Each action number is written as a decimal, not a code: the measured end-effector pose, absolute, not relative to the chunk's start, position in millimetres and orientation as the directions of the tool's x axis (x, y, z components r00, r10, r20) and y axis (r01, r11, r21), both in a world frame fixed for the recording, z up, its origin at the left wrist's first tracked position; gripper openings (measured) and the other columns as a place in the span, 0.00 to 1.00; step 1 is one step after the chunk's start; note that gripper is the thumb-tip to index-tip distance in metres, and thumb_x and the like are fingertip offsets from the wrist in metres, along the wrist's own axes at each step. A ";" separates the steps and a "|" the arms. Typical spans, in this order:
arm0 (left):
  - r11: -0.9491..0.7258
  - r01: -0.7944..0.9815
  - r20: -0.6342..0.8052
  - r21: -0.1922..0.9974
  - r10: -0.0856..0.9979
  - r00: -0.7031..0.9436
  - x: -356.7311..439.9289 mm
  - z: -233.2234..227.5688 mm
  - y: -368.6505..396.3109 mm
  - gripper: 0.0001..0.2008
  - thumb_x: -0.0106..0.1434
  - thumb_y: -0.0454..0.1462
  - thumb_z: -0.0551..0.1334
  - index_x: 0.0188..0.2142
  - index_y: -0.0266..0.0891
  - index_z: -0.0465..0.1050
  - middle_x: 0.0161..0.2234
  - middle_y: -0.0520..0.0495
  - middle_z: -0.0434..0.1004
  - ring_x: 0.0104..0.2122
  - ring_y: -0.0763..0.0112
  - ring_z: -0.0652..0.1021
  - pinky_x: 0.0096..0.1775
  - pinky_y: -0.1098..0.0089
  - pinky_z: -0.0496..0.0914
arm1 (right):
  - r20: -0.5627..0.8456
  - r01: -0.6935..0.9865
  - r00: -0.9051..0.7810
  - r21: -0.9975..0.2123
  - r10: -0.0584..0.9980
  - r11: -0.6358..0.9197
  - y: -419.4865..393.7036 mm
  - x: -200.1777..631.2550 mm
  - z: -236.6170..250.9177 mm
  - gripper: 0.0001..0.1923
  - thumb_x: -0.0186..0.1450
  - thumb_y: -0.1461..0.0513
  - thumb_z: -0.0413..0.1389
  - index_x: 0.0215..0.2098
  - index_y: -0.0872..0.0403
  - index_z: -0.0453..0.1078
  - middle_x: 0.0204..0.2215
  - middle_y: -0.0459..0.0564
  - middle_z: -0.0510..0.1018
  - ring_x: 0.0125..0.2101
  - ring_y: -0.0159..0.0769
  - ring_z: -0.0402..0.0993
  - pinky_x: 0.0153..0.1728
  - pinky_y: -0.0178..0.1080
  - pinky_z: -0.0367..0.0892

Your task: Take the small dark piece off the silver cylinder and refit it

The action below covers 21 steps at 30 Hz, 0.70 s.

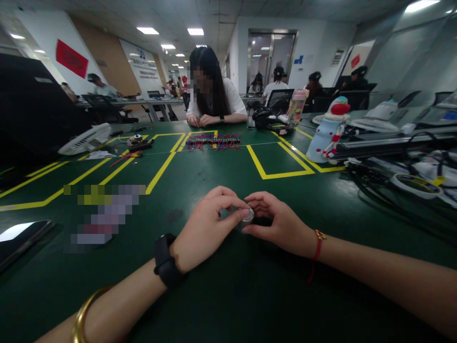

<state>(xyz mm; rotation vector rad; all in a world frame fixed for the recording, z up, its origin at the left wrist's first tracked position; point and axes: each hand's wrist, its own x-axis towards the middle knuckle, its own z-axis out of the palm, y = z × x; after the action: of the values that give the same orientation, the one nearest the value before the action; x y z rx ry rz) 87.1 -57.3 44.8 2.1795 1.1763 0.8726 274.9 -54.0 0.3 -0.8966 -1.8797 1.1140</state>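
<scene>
Between the thumb and fingertips of my left hand (216,219) is a small, round, clear or silvery object (248,216); its exact kind is too small to make out. My right hand (276,220) is just to the right of it, thumb and curved fingers apart, with nothing plainly between them. Both hands are low over the dark green table (214,295), near its front middle. A black band is on my left wrist, and a red cord is on my right.
Several red and blue wire pieces (214,140) lie ahead, before a seated person (214,90). A phone (21,240) is at left. To the right are a blue bottle (319,138) and black cables (378,190). A white fan (87,139) lies at far left.
</scene>
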 end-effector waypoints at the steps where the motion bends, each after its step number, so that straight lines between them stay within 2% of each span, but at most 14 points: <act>1: -0.486 0.538 0.300 0.688 0.866 0.399 87.6 44.5 -57.3 0.09 0.60 0.42 0.58 0.35 0.46 0.76 0.38 0.48 0.71 0.38 0.67 0.72 0.38 0.66 0.67 | 0.265 0.196 -0.472 -0.898 0.841 0.393 -54.3 274.5 0.8 0.28 0.54 0.60 0.61 0.50 0.52 0.58 0.43 0.50 0.72 0.41 0.31 0.71 0.45 0.39 0.69; 7: -0.482 0.530 0.352 0.698 0.875 0.333 83.0 39.6 -55.9 0.07 0.61 0.40 0.58 0.32 0.44 0.74 0.36 0.48 0.71 0.37 0.68 0.72 0.39 0.66 0.67 | 0.348 0.300 -0.501 -0.789 0.792 0.536 -55.8 274.7 3.9 0.20 0.55 0.63 0.58 0.46 0.53 0.65 0.41 0.49 0.71 0.39 0.30 0.70 0.43 0.37 0.69; 12: -0.485 0.543 0.380 0.686 0.875 0.302 84.1 37.6 -57.8 0.07 0.62 0.40 0.56 0.33 0.42 0.72 0.37 0.48 0.71 0.36 0.68 0.72 0.37 0.66 0.67 | 0.350 0.336 -0.467 -0.779 0.812 0.529 -56.3 274.9 4.4 0.19 0.54 0.64 0.57 0.45 0.53 0.65 0.38 0.47 0.72 0.36 0.29 0.70 0.40 0.36 0.68; 16: -0.503 0.535 0.325 0.679 0.859 0.396 88.6 40.6 -59.0 0.09 0.61 0.41 0.57 0.39 0.44 0.73 0.39 0.47 0.72 0.36 0.68 0.72 0.36 0.67 0.67 | 0.358 0.346 -0.481 -0.761 0.800 0.548 -55.9 275.3 5.7 0.18 0.54 0.63 0.58 0.44 0.52 0.65 0.39 0.48 0.72 0.37 0.30 0.69 0.39 0.36 0.68; 18: -0.520 0.532 0.333 0.668 0.848 0.411 89.8 43.0 -59.8 0.09 0.61 0.41 0.57 0.36 0.44 0.74 0.38 0.48 0.72 0.36 0.68 0.72 0.36 0.67 0.67 | 0.355 0.360 -0.487 -0.750 0.798 0.554 -55.8 275.6 6.0 0.17 0.54 0.63 0.58 0.43 0.53 0.65 0.39 0.48 0.71 0.37 0.30 0.68 0.39 0.36 0.67; 21: -0.495 0.548 0.379 0.674 0.869 0.319 86.9 44.0 -60.4 0.08 0.61 0.42 0.58 0.33 0.44 0.75 0.36 0.49 0.73 0.35 0.68 0.73 0.36 0.68 0.67 | 0.348 0.373 -0.476 -0.752 0.808 0.543 -56.2 275.7 6.0 0.17 0.54 0.63 0.58 0.43 0.54 0.65 0.38 0.48 0.71 0.37 0.30 0.68 0.39 0.36 0.67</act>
<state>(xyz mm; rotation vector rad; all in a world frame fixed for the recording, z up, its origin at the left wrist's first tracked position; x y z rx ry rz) 86.9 -60.4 44.0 2.1667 1.2539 1.0198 275.7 -56.2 6.0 -0.9494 -2.0732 0.7887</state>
